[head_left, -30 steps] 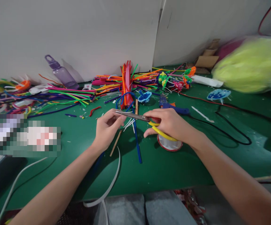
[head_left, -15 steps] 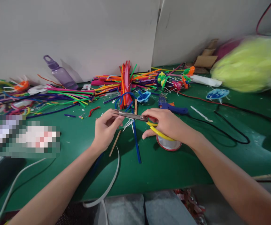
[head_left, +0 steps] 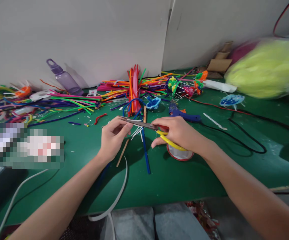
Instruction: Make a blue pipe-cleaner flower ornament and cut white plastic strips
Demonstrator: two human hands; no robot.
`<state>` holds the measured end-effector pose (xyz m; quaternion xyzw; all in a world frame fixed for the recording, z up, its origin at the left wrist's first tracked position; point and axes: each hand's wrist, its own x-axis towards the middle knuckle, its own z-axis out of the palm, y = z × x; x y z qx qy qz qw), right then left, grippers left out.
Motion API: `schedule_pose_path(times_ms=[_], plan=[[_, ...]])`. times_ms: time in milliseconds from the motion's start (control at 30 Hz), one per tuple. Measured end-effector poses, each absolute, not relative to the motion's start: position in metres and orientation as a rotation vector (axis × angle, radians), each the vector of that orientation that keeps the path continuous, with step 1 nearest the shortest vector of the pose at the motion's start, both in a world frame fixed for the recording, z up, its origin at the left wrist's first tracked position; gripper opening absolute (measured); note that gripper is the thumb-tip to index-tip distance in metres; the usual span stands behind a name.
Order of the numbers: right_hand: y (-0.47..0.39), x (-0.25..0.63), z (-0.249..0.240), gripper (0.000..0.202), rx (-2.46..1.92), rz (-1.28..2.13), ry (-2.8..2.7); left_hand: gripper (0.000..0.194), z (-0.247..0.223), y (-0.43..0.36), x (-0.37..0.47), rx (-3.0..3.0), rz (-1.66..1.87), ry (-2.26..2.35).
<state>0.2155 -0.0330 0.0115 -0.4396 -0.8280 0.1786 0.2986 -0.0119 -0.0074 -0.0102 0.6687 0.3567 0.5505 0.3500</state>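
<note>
My right hand [head_left: 178, 131] grips a pair of scissors [head_left: 144, 124] by its yellow handles, with the thumb held apart below them. The metal blades reach left to the fingertips of my left hand [head_left: 114, 135]. Those fingers are pinched around a thin white strip [head_left: 140, 120], mostly hidden by the fingers and blades. Below the blades lie several narrow white strips [head_left: 137, 132] and a blue fuzzy stem [head_left: 145, 153]. A thin wooden stick [head_left: 122, 153] is beside my left hand. Under my right hand sits a round white roll with a red rim [head_left: 180, 153].
Colourful fuzzy stems [head_left: 134, 88] are heaped along the wall, near a purple bottle [head_left: 68, 80]. A blue glue gun [head_left: 184, 115] trails a black cord rightward. A yellow-green bag [head_left: 264, 71] stands at the right. A long white band [head_left: 121, 193] curves over the table's front edge.
Both hands stay almost in place. The scissors have shifted very slightly, and a white edge now shows along the top of the blades.
</note>
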Motion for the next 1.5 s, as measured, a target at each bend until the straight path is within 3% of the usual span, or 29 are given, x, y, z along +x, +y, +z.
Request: schedule_pose_path(times_ms=[433, 767, 933, 1367, 1500], plan=[[-0.035, 0.217, 0.02, 0.061, -1.315, 0.633, -2.053, 0.012, -0.007, -0.011, -0.011, 1.652, 1.364, 0.89], [-0.042, 0.197, 0.023, 0.029, -0.976, 1.17, -1.713, 0.011, -0.001, -0.019, -0.004, 1.682, 1.157, 0.845], [-0.043, 0.19, 0.015, 0.02, -0.984, 1.07, -1.736, 0.008, 0.0, -0.019, -0.003, 1.728, 1.11, 0.814], [-0.041, 0.188, 0.008, 0.022, -0.976, 0.967, -1.77, 0.012, 0.0, -0.021, -0.002, 1.917, 1.009, 0.884], [-0.038, 0.195, 0.01, 0.033, -1.126, 0.687, -1.863, 0.013, 0.001, -0.021, -0.004, 1.799, 1.122, 0.921]])
